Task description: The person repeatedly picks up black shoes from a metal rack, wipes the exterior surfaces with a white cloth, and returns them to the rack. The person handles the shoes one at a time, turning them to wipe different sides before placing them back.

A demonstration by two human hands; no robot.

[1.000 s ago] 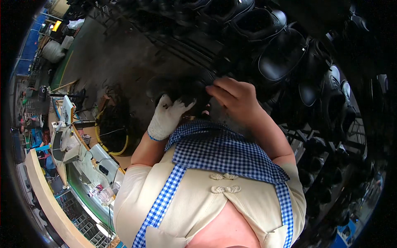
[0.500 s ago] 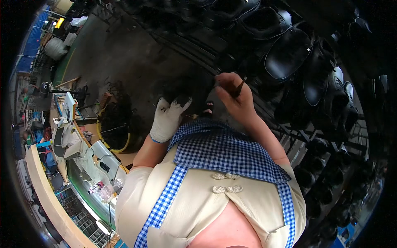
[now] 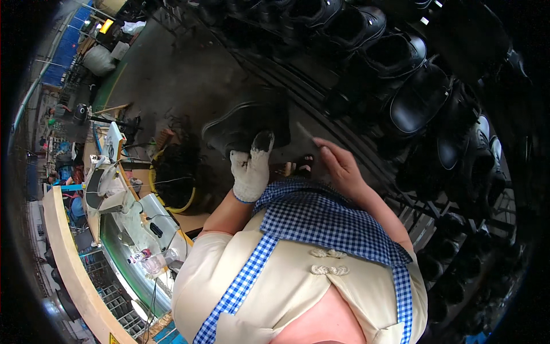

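A white glove with dark-stained fingertips covers my left hand, which is closed on a black shoe. The shoe is tilted over the dark floor, and its lower edge blends into the shadows. Bare and just right of it, my right hand pinches a thin, pointed, blade-like tool. The tool's tip points up and left toward the shoe, with a gap between them; its exact kind is unclear.
Racks of black shoes stand close on my right, with rails along the near edge. At my left are a yellow-rimmed bin of dark scraps, a cluttered workbench and a green-edged conveyor. Sandalled feet show below.
The shoe has turned and now shows more clearly above my left hand. My right hand has lowered and moved away from it, and the tool now points up-left instead of lying across the palm.
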